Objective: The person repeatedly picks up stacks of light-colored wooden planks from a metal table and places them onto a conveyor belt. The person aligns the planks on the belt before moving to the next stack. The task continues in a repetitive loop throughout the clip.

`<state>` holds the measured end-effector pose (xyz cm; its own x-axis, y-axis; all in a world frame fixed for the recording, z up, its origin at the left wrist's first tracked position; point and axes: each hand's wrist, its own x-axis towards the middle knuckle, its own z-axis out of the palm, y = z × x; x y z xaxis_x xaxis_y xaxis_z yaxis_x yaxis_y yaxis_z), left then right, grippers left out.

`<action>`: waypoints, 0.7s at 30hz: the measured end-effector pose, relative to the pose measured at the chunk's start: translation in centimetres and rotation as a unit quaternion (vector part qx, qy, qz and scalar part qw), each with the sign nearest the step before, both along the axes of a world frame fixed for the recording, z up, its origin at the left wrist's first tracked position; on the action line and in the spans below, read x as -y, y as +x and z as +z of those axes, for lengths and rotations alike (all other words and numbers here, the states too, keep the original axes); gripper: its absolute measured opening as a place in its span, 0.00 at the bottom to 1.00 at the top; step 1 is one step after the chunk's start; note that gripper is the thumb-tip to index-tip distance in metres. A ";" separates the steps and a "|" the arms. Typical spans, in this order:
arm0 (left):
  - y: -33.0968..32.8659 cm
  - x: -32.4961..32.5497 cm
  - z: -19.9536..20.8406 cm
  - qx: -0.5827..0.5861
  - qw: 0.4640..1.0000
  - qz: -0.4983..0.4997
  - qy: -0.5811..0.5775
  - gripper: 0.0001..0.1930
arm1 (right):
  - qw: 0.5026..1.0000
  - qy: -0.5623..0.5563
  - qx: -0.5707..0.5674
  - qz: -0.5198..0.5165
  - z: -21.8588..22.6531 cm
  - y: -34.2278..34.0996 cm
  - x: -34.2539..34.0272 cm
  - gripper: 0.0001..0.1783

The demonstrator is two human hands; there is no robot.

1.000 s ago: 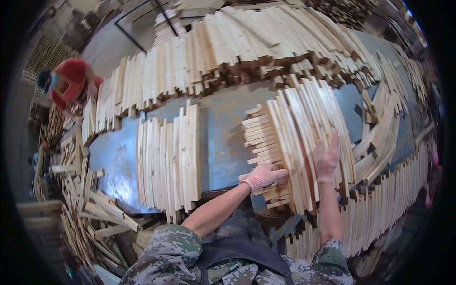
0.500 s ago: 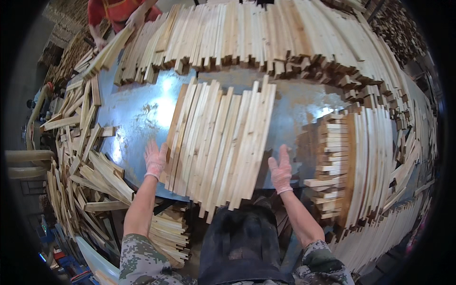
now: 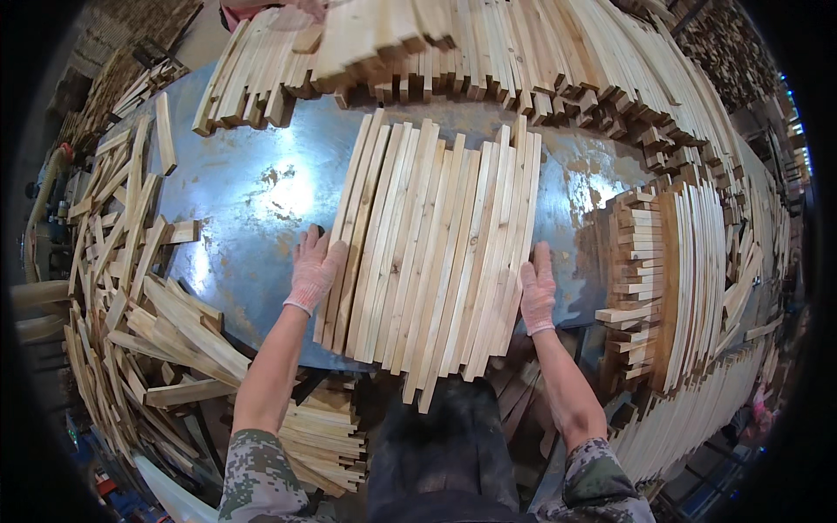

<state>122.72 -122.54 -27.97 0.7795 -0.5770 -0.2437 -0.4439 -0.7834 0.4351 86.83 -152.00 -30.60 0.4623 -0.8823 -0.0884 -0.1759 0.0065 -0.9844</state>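
From where I stand, the row of pale wooden strips (image 3: 436,253) lies on the table (image 3: 235,248), right between the two gloved hands. The hands are well apart, fingers extended: the left hand (image 3: 316,268) lies against the row's left side, the right hand (image 3: 538,288) against its right. A loose heap of strips (image 3: 187,336) sits beyond the left hand, a stacked block of strips (image 3: 693,279) beyond the right.

Each strip looks stiff and hardly fragile, but I see no strap, so I'd expect the row to be fairly heavy and apt to slip or fan apart. I'd press inward on both outer strips, nearer mid-length than these hands sit, since the ends are ragged.
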 end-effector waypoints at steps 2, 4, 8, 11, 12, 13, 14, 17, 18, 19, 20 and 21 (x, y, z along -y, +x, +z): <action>-1.0 1.3 -0.8 -0.099 0.994 0.026 -0.035 0.41 | 0.998 0.048 0.024 -0.041 0.7 1.4 -1.1 0.39; -2.1 1.8 -0.3 -0.142 0.986 0.043 -0.075 0.43 | 0.996 0.058 0.033 -0.060 0.4 1.3 -2.0 0.40; -5.1 1.4 2.3 -0.408 0.863 0.110 -0.276 0.44 | 0.981 0.146 0.115 -0.054 0.2 -1.5 -2.3 0.43; -9.0 -0.6 4.2 -0.415 0.837 0.127 -0.332 0.43 | 0.958 0.228 0.156 -0.073 1.6 -4.5 -3.9 0.40; -10.4 -0.9 4.9 -0.455 0.814 0.160 -0.323 0.42 | 0.948 0.260 0.168 -0.076 2.2 -5.6 -4.6 0.39; -11.8 -0.9 6.0 -0.492 0.789 0.192 -0.313 0.41 | 0.946 0.266 0.162 -0.086 2.1 -7.4 -5.3 0.39; -13.0 -0.9 6.9 -0.524 0.763 0.227 -0.303 0.40 | 0.944 0.276 0.157 -0.091 1.6 -9.2 -5.9 0.38; -15.1 -2.5 5.4 -0.551 0.754 0.224 -0.278 0.36 | 0.917 0.358 0.162 -0.062 4.8 -11.9 -7.8 0.38; -15.6 -2.2 5.9 -0.565 0.744 0.222 -0.279 0.35 | 0.913 0.377 0.147 -0.046 4.8 -13.1 -8.1 0.38; -16.5 -2.6 5.9 -0.575 0.731 0.225 -0.290 0.35 | 0.912 0.387 0.132 -0.030 4.5 -14.2 -8.4 0.37; -17.3 -3.1 5.4 -0.583 0.718 0.228 -0.304 0.35 | 0.910 0.397 0.117 -0.012 4.1 -15.1 -8.4 0.37; -18.3 -4.0 4.4 -0.589 0.706 0.236 -0.315 0.34 | 0.903 0.413 0.119 0.013 3.9 -15.7 -8.0 0.39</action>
